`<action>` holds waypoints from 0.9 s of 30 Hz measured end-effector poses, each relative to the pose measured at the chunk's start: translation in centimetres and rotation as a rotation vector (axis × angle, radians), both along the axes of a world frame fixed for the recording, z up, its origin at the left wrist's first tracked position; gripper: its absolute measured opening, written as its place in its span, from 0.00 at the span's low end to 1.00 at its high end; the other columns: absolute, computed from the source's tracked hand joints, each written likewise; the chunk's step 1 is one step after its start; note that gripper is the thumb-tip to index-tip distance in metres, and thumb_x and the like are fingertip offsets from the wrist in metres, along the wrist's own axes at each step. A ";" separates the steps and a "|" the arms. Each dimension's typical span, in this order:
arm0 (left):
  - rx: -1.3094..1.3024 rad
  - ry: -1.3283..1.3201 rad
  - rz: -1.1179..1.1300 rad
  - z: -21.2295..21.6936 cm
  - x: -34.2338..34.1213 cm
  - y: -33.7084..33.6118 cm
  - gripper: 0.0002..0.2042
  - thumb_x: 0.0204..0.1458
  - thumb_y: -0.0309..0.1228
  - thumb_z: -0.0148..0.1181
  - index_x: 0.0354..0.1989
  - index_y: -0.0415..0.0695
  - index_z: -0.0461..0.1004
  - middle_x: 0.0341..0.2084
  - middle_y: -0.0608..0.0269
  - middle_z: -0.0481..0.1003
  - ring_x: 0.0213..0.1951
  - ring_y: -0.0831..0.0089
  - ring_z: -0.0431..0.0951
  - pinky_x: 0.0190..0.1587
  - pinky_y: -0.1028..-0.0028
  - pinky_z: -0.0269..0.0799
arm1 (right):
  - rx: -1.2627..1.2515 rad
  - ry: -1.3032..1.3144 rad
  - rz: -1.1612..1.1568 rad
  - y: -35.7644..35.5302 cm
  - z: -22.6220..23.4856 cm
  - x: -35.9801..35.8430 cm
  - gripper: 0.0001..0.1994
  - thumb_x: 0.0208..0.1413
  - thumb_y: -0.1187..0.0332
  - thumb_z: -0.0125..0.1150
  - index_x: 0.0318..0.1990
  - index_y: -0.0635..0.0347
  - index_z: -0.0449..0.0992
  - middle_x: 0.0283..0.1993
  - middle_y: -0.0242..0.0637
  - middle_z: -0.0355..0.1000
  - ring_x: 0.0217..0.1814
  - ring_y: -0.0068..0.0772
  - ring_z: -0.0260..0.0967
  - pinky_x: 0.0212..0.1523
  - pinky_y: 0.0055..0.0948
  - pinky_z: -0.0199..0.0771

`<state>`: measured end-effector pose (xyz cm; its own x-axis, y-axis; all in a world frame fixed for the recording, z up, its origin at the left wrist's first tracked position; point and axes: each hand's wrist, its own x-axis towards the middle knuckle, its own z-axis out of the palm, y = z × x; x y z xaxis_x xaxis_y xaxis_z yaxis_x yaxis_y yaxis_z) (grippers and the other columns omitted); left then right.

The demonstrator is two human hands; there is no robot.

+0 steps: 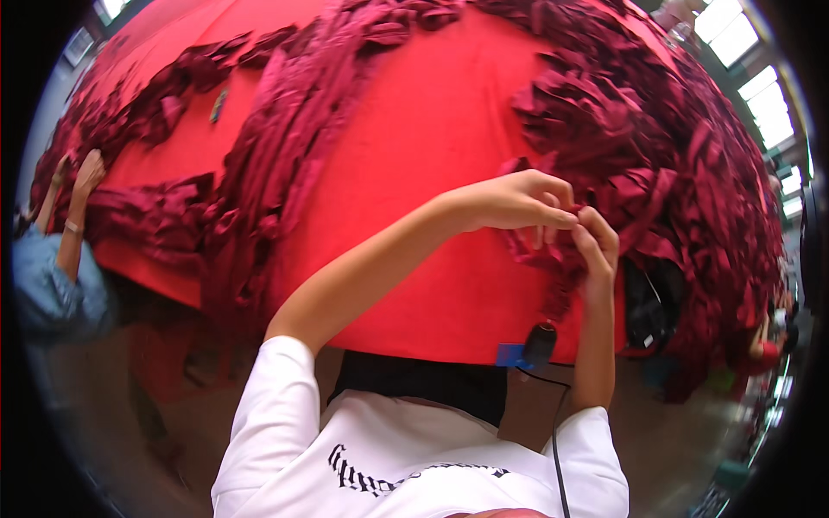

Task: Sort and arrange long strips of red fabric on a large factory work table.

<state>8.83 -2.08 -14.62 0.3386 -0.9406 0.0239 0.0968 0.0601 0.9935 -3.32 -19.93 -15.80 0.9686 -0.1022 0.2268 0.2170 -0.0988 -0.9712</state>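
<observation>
My left hand (pixel 522 200) reaches across to the right, thumb and fingertips pinched together. Close against it, my right hand (pixel 598 242) is also closed in a pinch. Between and just below the fingertips is a strip of dark red gathered fabric (pixel 553 259), which hangs toward the table's near edge. Both hands seem to grip this fabric, though the fingertips cover the exact spot. A large heap of the same dark red fabric (pixel 622 121) lies right behind and beside my right hand.
The table has a bright red cover (pixel 414 129). A long pile of dark red fabric (pixel 276 147) runs down its left part. By the near edge are a black device with a cable (pixel 541 344), a blue piece (pixel 511 355) and a black bag (pixel 652 302). Another person (pixel 65 281) works at far left.
</observation>
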 end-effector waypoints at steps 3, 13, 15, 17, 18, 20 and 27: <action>0.008 0.040 -0.031 0.2 -0.6 -0.4 0.15 0.63 0.43 0.59 0.41 0.42 0.74 0.29 0.65 0.78 0.32 0.77 0.80 0.34 0.77 0.73 | 0.024 0.089 0.063 -0.9 0.8 -0.6 0.07 0.63 0.70 0.55 0.31 0.55 0.68 0.27 0.15 0.56 0.27 0.06 0.47 0.27 0.16 0.42; 0.004 0.001 0.037 0.8 -0.7 -0.4 0.11 0.61 0.39 0.62 0.35 0.44 0.74 0.28 0.71 0.77 0.32 0.81 0.80 0.35 0.79 0.68 | 0.127 0.069 0.049 -1.3 -0.6 -0.9 0.05 0.62 0.71 0.55 0.33 0.58 0.70 0.28 0.17 0.57 0.29 0.06 0.49 0.29 0.15 0.44; -0.071 0.039 0.063 1.0 -1.0 -0.5 0.11 0.62 0.39 0.61 0.35 0.44 0.74 0.28 0.71 0.76 0.31 0.81 0.80 0.34 0.79 0.67 | 0.130 0.044 -0.025 -1.2 -0.8 -0.8 0.05 0.64 0.71 0.55 0.35 0.59 0.72 0.28 0.17 0.58 0.30 0.06 0.50 0.30 0.15 0.45; -0.059 0.036 0.063 0.6 -1.0 -0.6 0.12 0.62 0.40 0.61 0.35 0.44 0.74 0.28 0.71 0.75 0.31 0.81 0.79 0.34 0.79 0.67 | 0.105 0.039 -0.055 -1.1 -0.6 -0.8 0.05 0.65 0.72 0.54 0.35 0.59 0.72 0.29 0.17 0.59 0.31 0.07 0.50 0.31 0.15 0.45; -0.045 0.032 0.061 0.5 -1.0 -0.7 0.13 0.63 0.41 0.60 0.35 0.43 0.74 0.27 0.71 0.75 0.31 0.81 0.79 0.34 0.79 0.66 | 0.110 0.028 -0.048 -1.3 -0.9 -0.7 0.05 0.66 0.72 0.54 0.35 0.59 0.72 0.29 0.17 0.59 0.32 0.07 0.50 0.31 0.15 0.46; -0.054 0.039 0.076 0.7 -1.1 -0.8 0.13 0.63 0.41 0.60 0.35 0.43 0.73 0.27 0.71 0.74 0.31 0.81 0.79 0.34 0.78 0.67 | 0.116 0.024 -0.037 -0.8 -0.5 -0.6 0.06 0.66 0.72 0.54 0.35 0.60 0.72 0.30 0.17 0.60 0.32 0.08 0.51 0.32 0.15 0.46; -0.024 0.060 -0.089 -0.4 -0.8 -1.0 0.15 0.65 0.42 0.56 0.34 0.42 0.73 0.23 0.68 0.77 0.29 0.78 0.81 0.32 0.78 0.72 | 0.052 0.089 0.180 -2.8 0.1 -0.7 0.08 0.65 0.72 0.54 0.31 0.61 0.70 0.27 0.19 0.56 0.29 0.10 0.49 0.29 0.17 0.46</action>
<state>8.05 -3.08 -14.98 0.2550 -0.9665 0.0284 0.1625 0.0718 0.9841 -4.05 -22.76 -15.69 0.9883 0.0647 0.1383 0.1396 -0.0158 -0.9901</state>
